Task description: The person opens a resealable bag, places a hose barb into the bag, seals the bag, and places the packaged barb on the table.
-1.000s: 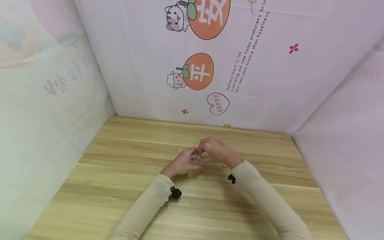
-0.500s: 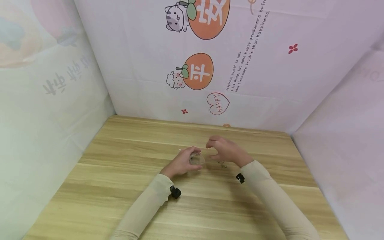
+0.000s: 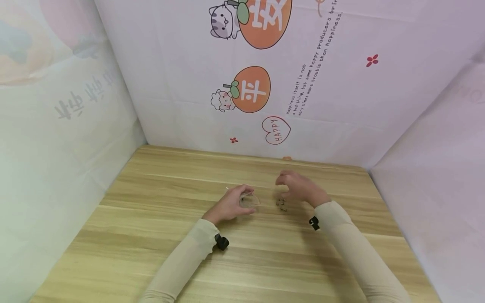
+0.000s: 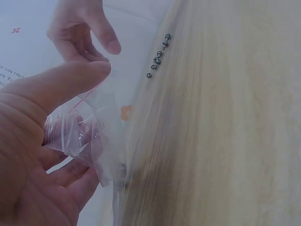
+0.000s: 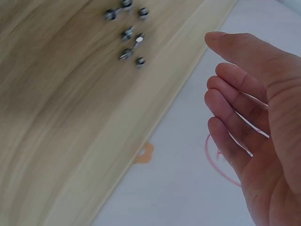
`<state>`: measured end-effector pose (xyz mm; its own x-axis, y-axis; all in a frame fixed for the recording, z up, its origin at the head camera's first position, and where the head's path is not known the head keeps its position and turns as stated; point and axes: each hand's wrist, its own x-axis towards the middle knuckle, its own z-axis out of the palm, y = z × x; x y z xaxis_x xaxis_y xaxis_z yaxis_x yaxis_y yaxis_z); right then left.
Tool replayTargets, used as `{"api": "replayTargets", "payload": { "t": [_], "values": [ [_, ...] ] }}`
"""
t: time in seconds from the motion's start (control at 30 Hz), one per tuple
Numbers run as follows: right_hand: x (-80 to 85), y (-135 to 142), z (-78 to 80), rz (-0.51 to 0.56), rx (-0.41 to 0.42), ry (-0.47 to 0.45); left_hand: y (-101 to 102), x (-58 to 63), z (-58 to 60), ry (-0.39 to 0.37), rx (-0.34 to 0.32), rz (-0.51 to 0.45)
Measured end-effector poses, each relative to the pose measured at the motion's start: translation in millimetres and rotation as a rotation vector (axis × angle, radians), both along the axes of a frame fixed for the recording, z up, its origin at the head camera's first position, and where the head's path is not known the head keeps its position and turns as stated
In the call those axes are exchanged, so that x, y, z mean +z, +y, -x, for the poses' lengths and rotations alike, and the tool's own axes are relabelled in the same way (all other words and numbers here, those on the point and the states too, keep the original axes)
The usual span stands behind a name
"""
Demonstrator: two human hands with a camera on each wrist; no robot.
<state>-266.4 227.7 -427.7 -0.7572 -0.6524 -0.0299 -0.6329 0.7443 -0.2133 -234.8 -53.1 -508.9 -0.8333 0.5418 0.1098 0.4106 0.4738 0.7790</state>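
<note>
My left hand [image 3: 228,205] holds a clear plastic zip bag [image 4: 104,136] with a red line by its mouth, thumb on one side and fingers on the other. The bag's mouth gapes toward the right. A dark small piece shows near the bag's lower part in the left wrist view. Several small shiny metal screws [image 5: 127,33] lie loosely grouped on the table, to the right of the bag. Above and just behind them hovers my right hand [image 3: 300,187], thumb apart from its loosely bent fingers, with nothing between them.
The wood-grain table [image 3: 242,261] carries the screws and reaches back to a white printed cloth wall [image 3: 189,105]. Similar cloth walls stand along its left [image 3: 68,147] and right [image 3: 435,168] sides.
My right hand has moved from the bag's mouth to the right, above the screws, and its fingers have parted. My left hand keeps the bag in the same place.
</note>
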Motion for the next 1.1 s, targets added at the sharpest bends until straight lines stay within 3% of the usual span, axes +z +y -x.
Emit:
{"api": "replayTargets", "payload": {
  "t": [0.27,0.8,1.1],
  "values": [
    [-12.3,14,7.9,0.019,-0.077,-0.090,0,0.4,0.0,0.000,0.002,0.008],
    [-37.7,23,12.9,0.059,-0.080,-0.073,0,2.8,-0.3,-0.006,-0.004,0.014],
    [-52.5,22,14.4,0.054,-0.039,-0.019,0,2.4,-2.2,0.005,-0.002,0.020]
  ]
}}
